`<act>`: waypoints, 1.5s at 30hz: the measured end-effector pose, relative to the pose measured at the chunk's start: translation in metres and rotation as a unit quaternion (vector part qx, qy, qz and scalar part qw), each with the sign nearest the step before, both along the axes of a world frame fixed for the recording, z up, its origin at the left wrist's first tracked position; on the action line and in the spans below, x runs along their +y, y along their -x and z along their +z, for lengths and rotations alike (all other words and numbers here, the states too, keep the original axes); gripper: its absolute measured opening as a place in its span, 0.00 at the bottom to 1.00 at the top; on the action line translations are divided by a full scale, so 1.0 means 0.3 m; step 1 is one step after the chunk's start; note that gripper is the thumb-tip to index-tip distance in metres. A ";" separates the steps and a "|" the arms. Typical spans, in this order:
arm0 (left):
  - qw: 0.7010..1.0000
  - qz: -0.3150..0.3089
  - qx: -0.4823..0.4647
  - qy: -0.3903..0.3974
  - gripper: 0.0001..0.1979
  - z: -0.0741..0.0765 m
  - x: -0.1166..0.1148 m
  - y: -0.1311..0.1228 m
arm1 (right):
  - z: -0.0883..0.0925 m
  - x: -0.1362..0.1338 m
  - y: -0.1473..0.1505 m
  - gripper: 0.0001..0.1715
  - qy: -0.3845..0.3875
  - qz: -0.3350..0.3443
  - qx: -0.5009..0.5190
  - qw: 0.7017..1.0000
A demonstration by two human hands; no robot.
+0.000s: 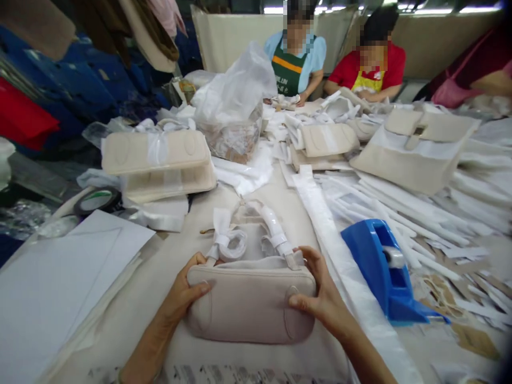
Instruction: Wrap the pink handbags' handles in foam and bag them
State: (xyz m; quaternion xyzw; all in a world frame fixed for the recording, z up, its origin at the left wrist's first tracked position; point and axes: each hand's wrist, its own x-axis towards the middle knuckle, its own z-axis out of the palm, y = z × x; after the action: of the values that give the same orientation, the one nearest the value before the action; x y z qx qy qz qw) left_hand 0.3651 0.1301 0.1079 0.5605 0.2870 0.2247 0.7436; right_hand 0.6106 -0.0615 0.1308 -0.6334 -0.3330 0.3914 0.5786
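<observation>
A pale beige handbag (250,306) stands on the table right in front of me. My left hand (190,290) grips its left end, thumb on the front panel and fingers behind the top edge. At the other end my right hand (320,296) holds it the same way, its thumb pressed near the oval stitching. White wrapping covers parts of the bag's handle (274,229), which rises above the top. A coil of white wrap (232,242) hangs by the left strap. The fingertips behind the bag are partly hidden.
A blue tape dispenser (378,272) stands to the right, beside a long white strip (324,229). White sheets (76,288) lie left, near a tape roll (98,200). Wrapped bags (156,152) and a flap bag (420,144) sit farther back. Co-workers (296,58) are across the table.
</observation>
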 end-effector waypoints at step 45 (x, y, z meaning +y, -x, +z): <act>0.568 -0.011 0.221 -0.793 0.18 -0.058 -0.174 -0.257 | -0.003 0.160 -0.039 0.38 0.196 -0.021 -0.328 0.924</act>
State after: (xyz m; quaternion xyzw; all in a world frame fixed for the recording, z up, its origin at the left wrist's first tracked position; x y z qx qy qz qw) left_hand 0.4423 0.0780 0.0905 0.9607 0.1429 0.2228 -0.0830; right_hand 0.6224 -0.0136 0.1300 -0.8340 -0.4072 0.2068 0.3095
